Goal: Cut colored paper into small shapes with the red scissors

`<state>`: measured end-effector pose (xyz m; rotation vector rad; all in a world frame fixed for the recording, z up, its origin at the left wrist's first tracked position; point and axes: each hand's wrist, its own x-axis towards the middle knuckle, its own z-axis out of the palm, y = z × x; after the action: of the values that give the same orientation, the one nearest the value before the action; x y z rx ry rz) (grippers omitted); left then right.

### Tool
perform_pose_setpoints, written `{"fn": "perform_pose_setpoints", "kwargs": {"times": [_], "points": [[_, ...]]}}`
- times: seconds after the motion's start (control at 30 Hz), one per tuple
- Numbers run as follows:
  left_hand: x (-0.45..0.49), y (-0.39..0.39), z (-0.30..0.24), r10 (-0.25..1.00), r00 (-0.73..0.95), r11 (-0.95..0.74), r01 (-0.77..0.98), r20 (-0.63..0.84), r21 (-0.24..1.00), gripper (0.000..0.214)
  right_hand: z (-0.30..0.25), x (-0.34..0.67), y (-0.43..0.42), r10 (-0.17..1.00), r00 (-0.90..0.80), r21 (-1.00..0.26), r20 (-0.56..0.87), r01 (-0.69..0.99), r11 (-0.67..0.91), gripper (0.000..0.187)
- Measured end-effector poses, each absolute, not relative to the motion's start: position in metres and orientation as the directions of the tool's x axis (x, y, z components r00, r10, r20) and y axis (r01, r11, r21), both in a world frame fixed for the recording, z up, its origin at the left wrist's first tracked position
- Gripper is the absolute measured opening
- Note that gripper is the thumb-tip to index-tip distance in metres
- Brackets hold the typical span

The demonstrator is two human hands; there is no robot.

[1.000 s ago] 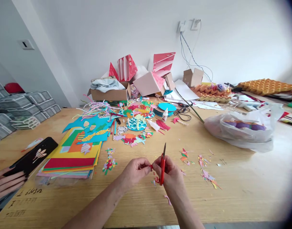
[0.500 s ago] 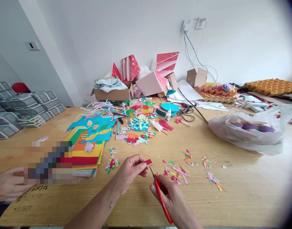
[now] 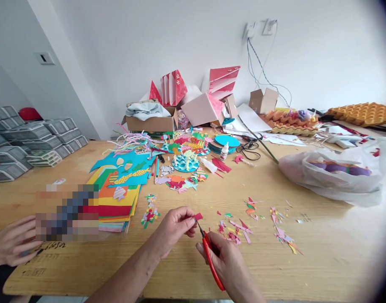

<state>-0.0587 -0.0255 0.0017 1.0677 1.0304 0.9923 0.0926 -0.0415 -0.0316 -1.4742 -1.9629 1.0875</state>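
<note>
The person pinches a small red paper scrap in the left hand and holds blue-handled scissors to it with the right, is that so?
Not quite: the scissors have red handles, not blue, as the head view shows. The rest stands: the left hand pinches the small red paper scrap and the right hand holds the scissors to it.

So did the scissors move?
Yes. The scissors stood upright beside the scraps; now they tilt, nearer the person, in the right hand, tips at the red bit.
</note>
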Motion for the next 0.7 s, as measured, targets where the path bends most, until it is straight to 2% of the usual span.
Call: {"fn": "perform_pose_setpoints", "kwargs": {"times": [0.4, 0.5, 0.7], "points": [[-0.067, -0.025, -0.008, 0.958, 0.210, 0.216, -0.077, -0.196, 0.973, 0.022, -0.041, 0.090, -0.039, 0.941, -0.320, -0.810, -0.113, 0.578, 0.099, 0.031], [-0.070, -0.024, -0.012, 0.965, 0.162, 0.218, -0.042, -0.208, 0.975, 0.022, -0.038, 0.089, -0.039, 0.935, -0.317, -0.824, -0.159, 0.564, 0.051, 0.032], [-0.075, -0.023, -0.009, 0.970, 0.100, 0.232, -0.090, -0.223, 0.969, 0.022, -0.030, 0.087, -0.039, 0.889, -0.350, -0.844, -0.296, 0.532, -0.072, 0.034]]}}
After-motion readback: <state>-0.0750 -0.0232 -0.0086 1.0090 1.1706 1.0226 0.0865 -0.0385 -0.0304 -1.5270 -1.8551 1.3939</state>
